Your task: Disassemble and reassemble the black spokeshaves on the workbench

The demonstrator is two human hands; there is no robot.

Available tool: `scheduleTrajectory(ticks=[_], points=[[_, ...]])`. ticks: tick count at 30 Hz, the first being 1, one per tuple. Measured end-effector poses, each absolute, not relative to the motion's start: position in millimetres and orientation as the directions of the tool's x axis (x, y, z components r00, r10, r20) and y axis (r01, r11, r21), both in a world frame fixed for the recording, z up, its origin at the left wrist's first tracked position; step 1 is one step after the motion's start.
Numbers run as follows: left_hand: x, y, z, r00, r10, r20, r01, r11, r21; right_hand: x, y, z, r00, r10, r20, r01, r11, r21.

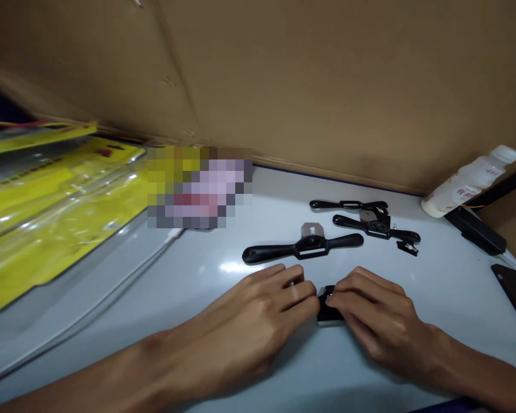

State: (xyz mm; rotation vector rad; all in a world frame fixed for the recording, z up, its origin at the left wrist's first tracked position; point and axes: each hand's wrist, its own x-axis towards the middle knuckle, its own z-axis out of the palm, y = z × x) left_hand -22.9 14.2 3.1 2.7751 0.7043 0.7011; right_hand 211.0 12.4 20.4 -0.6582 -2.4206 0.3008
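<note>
Between my two hands, low on the table, is a black spokeshave point(329, 314); only its middle part shows, and its handles are hidden under my fingers. My left hand point(269, 310) is closed at the left side of the spokeshave, fingers curled. At its top, the thumb and fingers of my right hand point(378, 315) are pinched together, with a small shiny bit at the fingertips too small to name. Just beyond my hands lies another spokeshave point(270, 251), a grey blade point(312, 230) standing out behind its middle.
Farther right lie two more spokeshaves, a front one point(402, 234) and a rear one point(327, 204), with a small black plate point(407, 248). A white bottle point(464, 186) leans at the right. Yellow packaging point(77, 223) and a white cable point(112, 292) occupy the left. Cardboard point(305, 86) walls the back.
</note>
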Motion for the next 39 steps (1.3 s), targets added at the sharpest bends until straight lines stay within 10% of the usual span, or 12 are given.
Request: scheduleTrajectory(ticks=[11, 19, 28, 39], points=[[-21, 15, 4, 0.77, 0.469, 0.432, 0.406, -0.883, 0.236, 208, 17, 20, -0.607, 0.701, 0.374, 0.518, 0.706, -0.483], [-23, 14, 4, 0.784, 0.478, 0.395, 0.397, -0.876, 0.272, 209, 27, 30, -0.489, 0.864, -0.119, 0.491, 0.161, -0.856], [-22, 15, 4, 0.785, 0.471, 0.402, 0.402, -0.882, 0.247, 215, 26, 24, -0.674, 0.644, 0.362, 0.472, 0.753, -0.458], [-22, 14, 4, 0.782, 0.469, 0.409, 0.404, -0.883, 0.24, 204, 21, 24, -0.561, 0.808, 0.184, 0.524, 0.517, -0.676]])
